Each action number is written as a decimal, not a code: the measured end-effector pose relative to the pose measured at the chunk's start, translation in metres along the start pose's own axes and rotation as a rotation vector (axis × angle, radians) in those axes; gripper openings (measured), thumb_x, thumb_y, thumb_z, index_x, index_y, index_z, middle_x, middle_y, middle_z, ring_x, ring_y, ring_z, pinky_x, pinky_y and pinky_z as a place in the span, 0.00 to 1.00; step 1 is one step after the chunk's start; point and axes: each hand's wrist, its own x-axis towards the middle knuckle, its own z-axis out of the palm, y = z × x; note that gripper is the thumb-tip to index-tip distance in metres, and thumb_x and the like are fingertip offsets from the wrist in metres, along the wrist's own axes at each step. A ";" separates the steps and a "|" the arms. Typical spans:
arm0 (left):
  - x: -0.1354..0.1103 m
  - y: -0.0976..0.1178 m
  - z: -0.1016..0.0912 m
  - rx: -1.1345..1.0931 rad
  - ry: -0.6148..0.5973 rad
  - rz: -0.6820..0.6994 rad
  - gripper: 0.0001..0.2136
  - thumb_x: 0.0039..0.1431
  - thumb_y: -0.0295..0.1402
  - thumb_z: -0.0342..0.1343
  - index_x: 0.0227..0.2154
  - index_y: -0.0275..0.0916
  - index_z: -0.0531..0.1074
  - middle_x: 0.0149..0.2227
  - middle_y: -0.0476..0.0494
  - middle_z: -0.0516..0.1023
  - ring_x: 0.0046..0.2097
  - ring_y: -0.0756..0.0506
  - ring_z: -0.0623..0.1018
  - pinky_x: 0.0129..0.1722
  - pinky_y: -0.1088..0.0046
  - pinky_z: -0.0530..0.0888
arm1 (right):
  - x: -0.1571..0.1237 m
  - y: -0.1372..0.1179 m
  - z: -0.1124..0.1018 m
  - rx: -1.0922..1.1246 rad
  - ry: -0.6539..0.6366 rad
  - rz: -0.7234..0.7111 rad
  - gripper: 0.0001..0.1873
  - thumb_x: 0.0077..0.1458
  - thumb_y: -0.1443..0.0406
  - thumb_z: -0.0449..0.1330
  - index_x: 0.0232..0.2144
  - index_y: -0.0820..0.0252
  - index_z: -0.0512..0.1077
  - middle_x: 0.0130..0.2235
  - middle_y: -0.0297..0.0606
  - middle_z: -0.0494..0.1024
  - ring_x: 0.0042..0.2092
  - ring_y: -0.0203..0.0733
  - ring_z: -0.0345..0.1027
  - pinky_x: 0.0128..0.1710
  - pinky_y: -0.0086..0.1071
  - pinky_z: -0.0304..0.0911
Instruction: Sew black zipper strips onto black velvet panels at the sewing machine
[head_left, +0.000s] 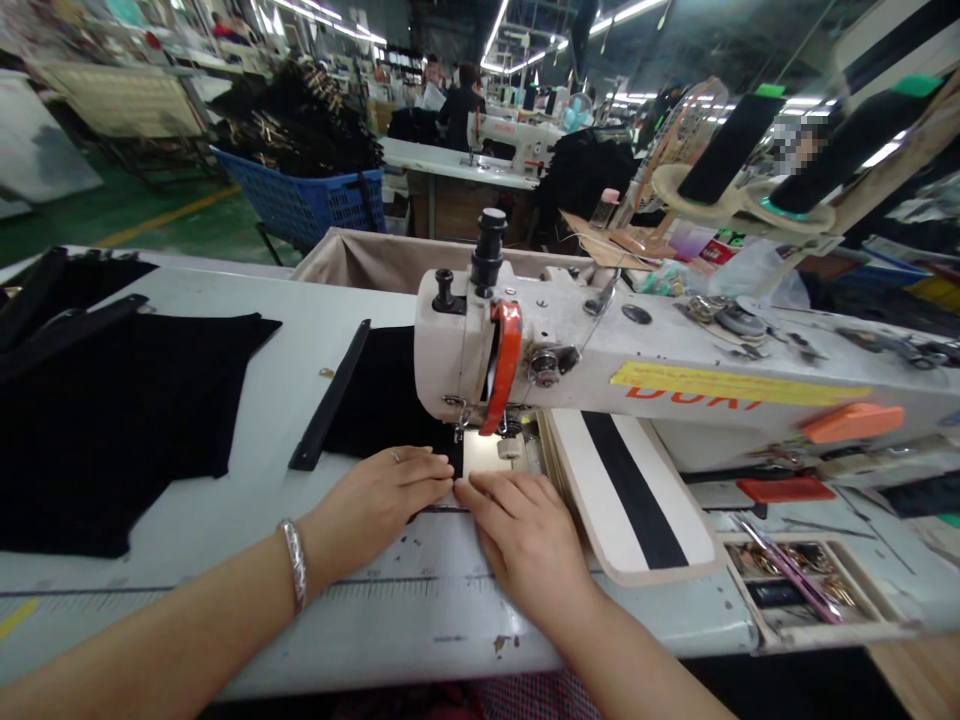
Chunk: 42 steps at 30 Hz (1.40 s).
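My left hand (382, 500) lies on the near edge of a black fabric piece (386, 390), fingers stretched out and close together beside the presser foot. My right hand (525, 535) rests with slightly bent fingers at the near edge of a small cream piece (484, 455) under the needle area. Both hands' fingertips almost meet just in front of the needle of the white sewing machine (585, 340). A dark strip (330, 395) runs along the left edge of the black fabric. Neither thumb shows fully.
More black fabric pieces (112, 420) lie at the left. A stack of cream panels with a dark stripe (637, 490) stands right of the needle. Further right is a small parts tray (885, 625). Behind are thread cones (731, 150), a blue basket (322, 210) and a person (461, 105).
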 end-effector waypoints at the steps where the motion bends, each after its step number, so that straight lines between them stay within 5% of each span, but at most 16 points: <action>1: 0.001 0.000 0.000 -0.005 0.000 -0.018 0.16 0.63 0.18 0.45 0.48 0.35 0.73 0.51 0.41 0.78 0.54 0.46 0.75 0.59 0.63 0.70 | 0.000 0.000 0.000 -0.001 -0.005 0.001 0.20 0.64 0.69 0.54 0.57 0.55 0.67 0.54 0.40 0.73 0.52 0.47 0.64 0.50 0.44 0.60; 24: 0.024 -0.007 0.005 0.063 -0.021 -0.175 0.16 0.61 0.18 0.46 0.49 0.32 0.70 0.52 0.37 0.74 0.59 0.43 0.70 0.62 0.60 0.67 | 0.010 -0.005 0.009 -0.064 -0.004 0.077 0.28 0.61 0.67 0.54 0.63 0.66 0.61 0.59 0.50 0.68 0.61 0.52 0.59 0.63 0.48 0.55; 42: 0.029 -0.003 0.002 0.071 -0.051 -0.225 0.19 0.58 0.16 0.46 0.50 0.34 0.69 0.54 0.38 0.73 0.60 0.42 0.69 0.64 0.59 0.64 | 0.008 -0.006 0.012 -0.089 0.021 0.110 0.30 0.61 0.66 0.54 0.64 0.63 0.59 0.61 0.47 0.66 0.63 0.49 0.58 0.64 0.46 0.54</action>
